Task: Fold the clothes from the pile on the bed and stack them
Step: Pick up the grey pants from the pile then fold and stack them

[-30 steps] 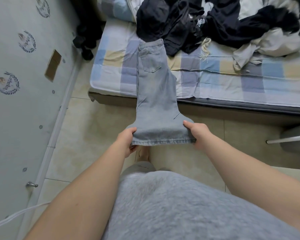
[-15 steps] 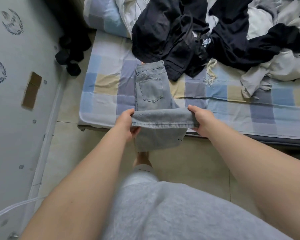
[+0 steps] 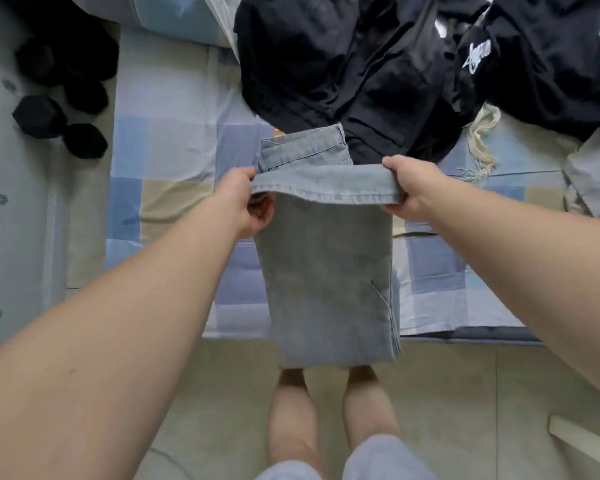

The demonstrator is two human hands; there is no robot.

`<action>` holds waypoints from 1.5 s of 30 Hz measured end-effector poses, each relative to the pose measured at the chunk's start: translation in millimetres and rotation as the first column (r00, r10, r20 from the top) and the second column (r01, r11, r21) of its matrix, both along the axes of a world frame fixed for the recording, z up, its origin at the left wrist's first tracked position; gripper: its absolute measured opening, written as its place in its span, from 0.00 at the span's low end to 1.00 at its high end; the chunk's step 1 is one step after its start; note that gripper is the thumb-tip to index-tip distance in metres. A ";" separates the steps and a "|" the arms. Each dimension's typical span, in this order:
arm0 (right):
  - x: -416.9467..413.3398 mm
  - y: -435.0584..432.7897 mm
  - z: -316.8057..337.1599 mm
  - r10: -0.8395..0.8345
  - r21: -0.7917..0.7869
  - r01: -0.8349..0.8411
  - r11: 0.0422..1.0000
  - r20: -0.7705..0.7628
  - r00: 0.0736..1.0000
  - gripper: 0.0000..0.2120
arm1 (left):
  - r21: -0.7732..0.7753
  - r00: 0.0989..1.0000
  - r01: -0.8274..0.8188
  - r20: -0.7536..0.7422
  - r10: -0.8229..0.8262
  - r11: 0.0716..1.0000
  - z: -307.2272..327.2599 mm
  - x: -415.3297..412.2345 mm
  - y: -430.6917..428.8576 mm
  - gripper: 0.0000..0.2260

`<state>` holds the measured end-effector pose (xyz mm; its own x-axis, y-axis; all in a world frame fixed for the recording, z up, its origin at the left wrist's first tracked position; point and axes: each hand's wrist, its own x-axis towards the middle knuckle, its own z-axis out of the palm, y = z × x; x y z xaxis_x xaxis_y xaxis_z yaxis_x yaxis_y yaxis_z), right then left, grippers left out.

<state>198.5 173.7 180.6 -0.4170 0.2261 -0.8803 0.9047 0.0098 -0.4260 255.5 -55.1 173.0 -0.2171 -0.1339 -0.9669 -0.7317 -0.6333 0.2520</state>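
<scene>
**Jeans half folded, hem held just short of the waistband**

The bed (image 3: 173, 157), with its checked sheet, fills the far half of the view. The pile of dark clothes (image 3: 326, 64) lies loose across its far side. No box or basket is in view, and no folded stack shows yet.

The jeans (image 3: 326, 271) lie straight out from the person, their long axis running from the bed's near edge toward the pile. Their doubled near end hangs just over that edge, above the floor. The waistband (image 3: 302, 147) rests at the far end, touching the foot of the pile.

The left hand (image 3: 246, 202) pinches the left corner of the hem (image 3: 326, 185), and the right hand (image 3: 409, 188) pinches the right corner. On both, the thumb is on top and the fingers curl beneath, with the hem stretched level between them. Neither hand is nearer the waistband than the other.

The hem sits just short of the waistband. The coming move likely carries it a little farther from the person, to lay it edge on edge without dragging the dark clothes.
</scene>
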 end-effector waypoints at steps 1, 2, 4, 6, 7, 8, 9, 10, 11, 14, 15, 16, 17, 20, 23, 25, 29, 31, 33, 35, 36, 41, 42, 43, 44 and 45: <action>-15.1 -5.1 -12.7 -0.025 -0.016 0.025 1.000 -0.004 1.000 0.06 | -0.001 1.000 -0.012 -0.021 0.012 1.000 -14.2 -14.3 -1.9 0.13; -29.2 -9.5 -26.0 -0.054 -0.044 0.054 0.998 -0.009 0.998 0.07 | 0.001 0.999 -0.010 -0.050 0.010 1.000 -27.6 -27.1 -3.5 0.13; -51.2 -14.6 -51.6 -0.120 -0.147 0.116 0.982 -0.018 0.993 0.16 | 0.008 0.992 0.050 -0.120 -0.048 0.999 -53.9 -43.5 -5.8 0.18; -58.7 -12.5 -76.6 -0.110 -0.232 0.106 0.967 -0.007 0.994 0.27 | -0.022 0.977 0.142 -0.161 -0.143 0.990 -77.7 -46.3 -4.1 0.25; -57.3 -10.2 -87.2 -0.084 -0.262 0.083 0.961 0.006 0.996 0.30 | -0.061 0.967 0.189 -0.162 -0.196 0.980 -87.9 -43.6 -2.2 0.26; -52.3 -7.4 -96.6 -0.044 -0.270 0.047 0.962 0.020 0.999 0.30 | -0.114 0.957 0.235 -0.149 -0.250 0.965 -97.6 -38.1 0.5 0.26; -43.7 -3.3 -105.6 0.010 -0.251 -0.003 0.968 0.028 1.000 0.30 | -0.175 0.947 0.274 -0.125 -0.297 0.946 -106.8 -29.7 3.3 0.23; -34.1 1.6 -115.0 0.070 -0.214 -0.060 0.975 0.037 0.997 0.28 | -0.248 0.938 0.301 -0.097 -0.333 0.921 -115.1 -19.4 6.1 0.19; -22.9 6.5 -122.4 0.129 -0.176 -0.119 0.977 0.047 0.991 0.26 | -0.328 0.934 0.311 -0.068 -0.351 0.892 -122.5 -6.7 9.4 0.14; 14.2 25.5 -140.9 0.282 -0.010 -0.282 0.959 0.048 0.958 0.16 | -0.530 0.932 0.315 0.016 -0.362 0.787 -145.6 45.3 20.2 0.09; 27.3 33.5 -147.8 0.350 0.065 -0.352 0.934 0.040 0.936 0.15 | -0.577 0.921 0.346 0.060 -0.384 0.740 -151.5 65.2 24.3 0.15; 40.7 41.2 -152.0 0.429 0.140 -0.431 0.892 0.042 0.902 0.19 | -0.606 0.904 0.395 0.122 -0.410 0.691 -156.5 84.8 28.7 0.24; 53.4 49.0 -156.8 0.497 0.205 -0.496 0.844 0.048 0.866 0.25 | -0.620 0.882 0.447 0.187 -0.432 0.645 -160.4 102.8 32.5 0.31; 90.4 70.0 -167.4 0.616 0.229 -0.625 0.747 0.117 0.779 0.36 | -0.552 0.839 0.534 0.248 -0.485 0.641 -170.4 144.5 44.2 0.42; 121.6 83.6 -178.6 0.625 0.136 -0.644 0.753 0.161 0.764 0.32 | -0.449 0.841 0.528 0.159 -0.517 0.721 -178.9 168.5 55.3 0.40; 135.4 87.6 -185.5 0.657 0.146 -0.677 0.721 0.165 0.735 0.30 | -0.469 0.807 0.571 0.167 -0.567 0.674 -183.5 177.1 59.8 0.34; 151.8 91.2 -194.2 0.718 0.289 -0.754 0.590 0.239 0.653 0.36 | -0.392 0.789 0.606 0.178 -0.589 0.693 -188.3 191.5 63.7 0.30; 163.4 93.8 -194.0 0.685 0.356 -0.736 0.576 0.281 0.672 0.43 | -0.313 0.767 0.638 0.177 -0.616 0.704 -189.1 204.7 62.0 0.31; 180.0 97.6 -194.4 0.574 0.254 -0.619 0.743 0.235 0.785 0.47 | -0.227 0.751 0.659 0.151 -0.643 0.717 -186.1 222.2 61.0 0.28; 194.9 103.1 -192.4 0.503 0.181 -0.549 0.816 0.248 0.828 0.45 | -0.153 0.753 0.658 0.133 -0.645 0.737 -181.4 238.4 61.4 0.24; 200.1 105.1 -189.7 0.479 0.162 -0.525 0.835 0.255 0.840 0.43 | -0.125 0.763 0.646 0.132 -0.633 0.753 -177.3 244.2 62.2 0.22; 218.2 113.5 -161.9 0.457 0.025 -0.490 0.871 0.325 0.828 0.36 | -0.025 0.805 0.575 0.194 -0.560 0.818 -153.5 272.2 66.5 0.11; 222.6 114.9 -154.6 0.502 0.007 -0.534 0.846 0.328 0.800 0.34 | -0.018 0.798 0.581 0.209 -0.565 0.814 -145.8 277.5 67.6 0.10; 227.8 114.9 -142.1 0.538 -0.005 -0.567 0.823 0.323 0.778 0.29 | -0.015 0.795 0.582 0.218 -0.566 0.813 -136.7 282.4 69.7 0.10; 233.7 115.9 -131.0 0.559 -0.013 -0.586 0.810 0.319 0.766 0.21 | -0.018 0.801 0.572 0.227 -0.553 0.820 -127.5 286.9 71.7 0.11; 240.3 117.2 -119.6 0.566 -0.019 -0.591 0.806 0.314 0.762 0.15 | -0.018 0.817 0.546 0.232 -0.527 0.838 -117.5 290.5 74.1 0.13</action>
